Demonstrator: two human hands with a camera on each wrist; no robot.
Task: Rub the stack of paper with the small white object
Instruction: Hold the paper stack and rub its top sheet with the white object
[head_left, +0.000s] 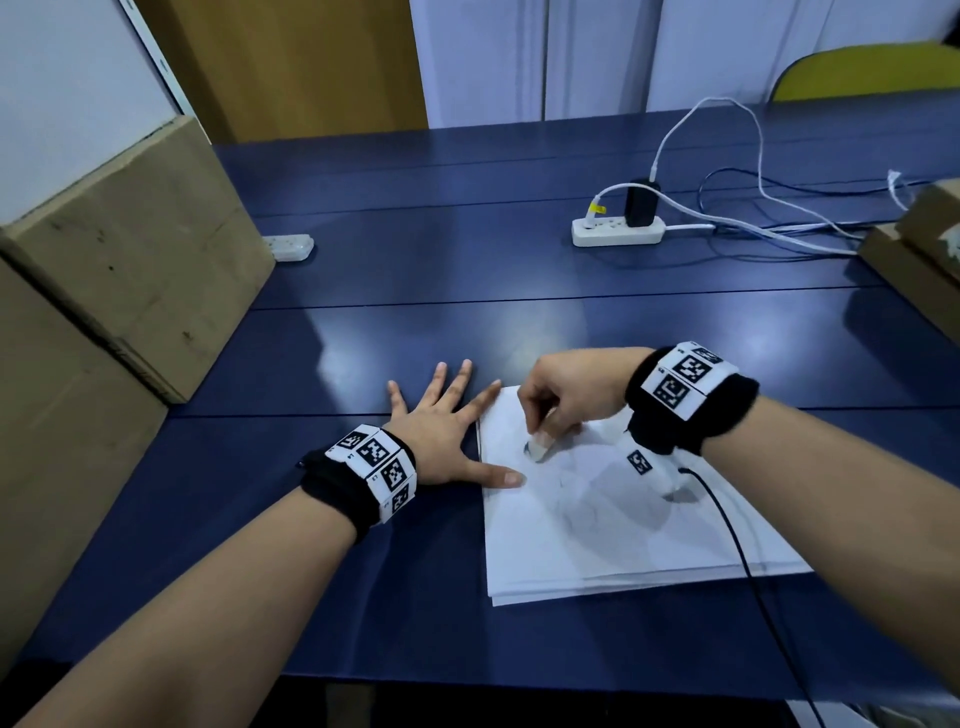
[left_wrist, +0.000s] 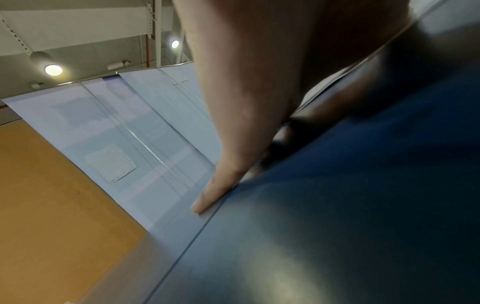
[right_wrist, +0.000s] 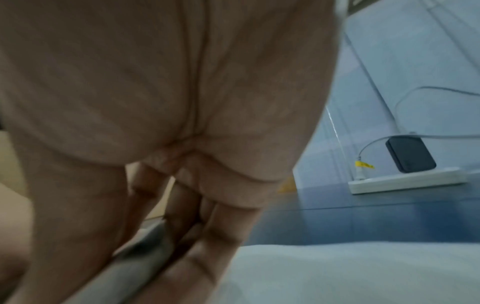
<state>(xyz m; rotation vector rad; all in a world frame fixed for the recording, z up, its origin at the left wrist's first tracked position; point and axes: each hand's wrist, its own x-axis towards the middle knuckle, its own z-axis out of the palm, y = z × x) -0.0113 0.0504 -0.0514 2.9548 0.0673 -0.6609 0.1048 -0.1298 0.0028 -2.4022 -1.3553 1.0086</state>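
Observation:
A stack of white paper (head_left: 613, 535) lies on the dark blue table (head_left: 415, 270), near its front edge. My right hand (head_left: 563, 402) pinches a small white object (head_left: 537, 451) and holds its tip down on the top sheet near the far left corner, where faint grey marks show. My left hand (head_left: 447, 436) lies flat with fingers spread beside the paper; its thumb and index finger rest on the stack's left edge. In the right wrist view the palm (right_wrist: 155, 102) fills most of the frame above the paper (right_wrist: 350, 273).
Cardboard boxes (head_left: 119, 270) stand along the left side. A white power strip (head_left: 618, 231) with a black charger and white cables sits at the far right, next to more boxes (head_left: 919, 244). A second small white strip (head_left: 291, 247) lies by the left box.

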